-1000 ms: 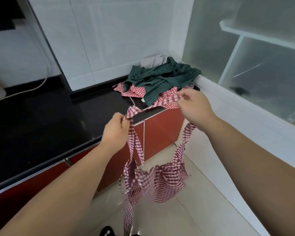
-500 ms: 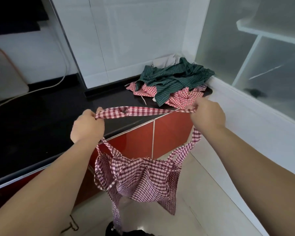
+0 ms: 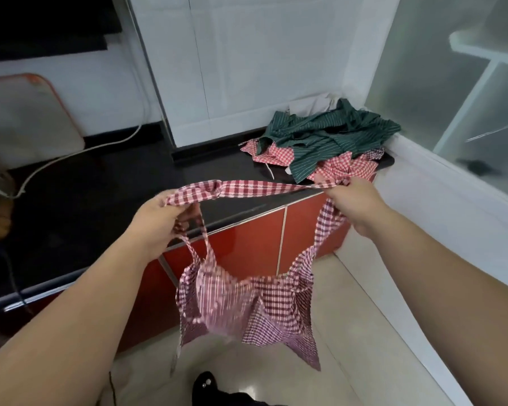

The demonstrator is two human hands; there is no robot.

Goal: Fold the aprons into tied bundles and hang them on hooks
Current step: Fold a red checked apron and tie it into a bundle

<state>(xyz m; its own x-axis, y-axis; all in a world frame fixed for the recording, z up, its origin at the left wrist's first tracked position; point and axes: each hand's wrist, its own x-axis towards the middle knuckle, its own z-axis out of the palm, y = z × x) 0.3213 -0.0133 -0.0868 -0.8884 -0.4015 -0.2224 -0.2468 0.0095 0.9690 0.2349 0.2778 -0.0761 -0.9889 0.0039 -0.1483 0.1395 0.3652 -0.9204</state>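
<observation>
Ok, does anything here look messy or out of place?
The aprons at the far right end of the counter lie in a crumpled heap, green striped over red check, unfolded. A white cable trails loose across the counter. Nothing looks spilled or damaged.

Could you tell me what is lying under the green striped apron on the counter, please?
Red checked cloth pokes out beneath the green apron at its left and front edges, on the black counter. How many pieces, and anything else underneath, is covered.

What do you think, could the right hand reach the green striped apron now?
Likely yes: the green striped apron lies uncovered just beyond the right hand, though that hand grips the checked strap.
</observation>
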